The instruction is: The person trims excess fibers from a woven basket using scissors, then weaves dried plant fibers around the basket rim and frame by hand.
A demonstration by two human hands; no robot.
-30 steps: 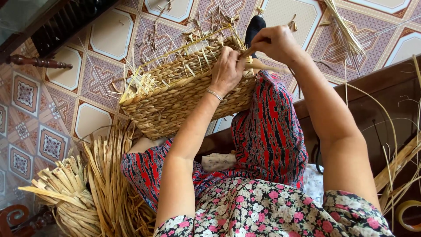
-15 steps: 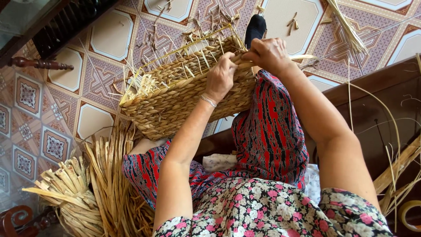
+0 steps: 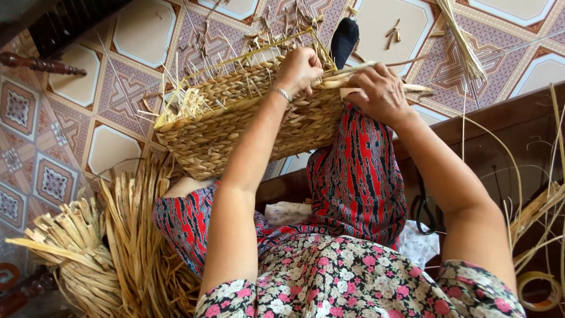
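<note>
A half-woven straw basket (image 3: 235,118) rests tilted on my raised knee, with loose strand ends sticking out of its rim. My left hand (image 3: 300,69) grips the top edge of the basket; a thin bracelet circles that wrist. My right hand (image 3: 382,94) is closed on a flat pale straw strand (image 3: 418,88) at the basket's right end, just beside the left hand. A wire frame (image 3: 253,53) runs along the basket's open top.
Bundles of dried straw (image 3: 118,247) lie at my lower left. Loose strands (image 3: 465,47) and scraps litter the patterned tile floor (image 3: 59,118). A dark wooden bench (image 3: 500,135) is at right, with a roll of tape (image 3: 538,288) and black scissors (image 3: 424,206).
My right hand moved down and right along the basket rim with the strand. The left hand shifted slightly along the top edge. The basket stays on my knee.
</note>
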